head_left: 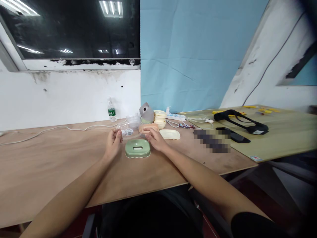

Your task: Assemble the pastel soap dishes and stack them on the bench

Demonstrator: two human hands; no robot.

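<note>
My left hand [114, 142] is closed, thumb and fingers pinching the near edge of a clear plastic bag [133, 121] with a printed white label. My right hand [156, 140] has its fingers bent together at the bag's other side, in front of an orange plastic box [151, 127]; the fingertips are partly hidden. Between my wrists, a green oval plastic lid [137, 145] with a slot in its top rests on the table. A shallow cream tray [170, 134] lies just beyond my right hand.
Behind stand a stack of cream plastic pieces [159, 118], a grey rounded object [146, 113] and a water bottle [112, 110]. A power strip [175, 116] with cables lies by the wall. Black straps [244, 123] are on the yellowish table at right.
</note>
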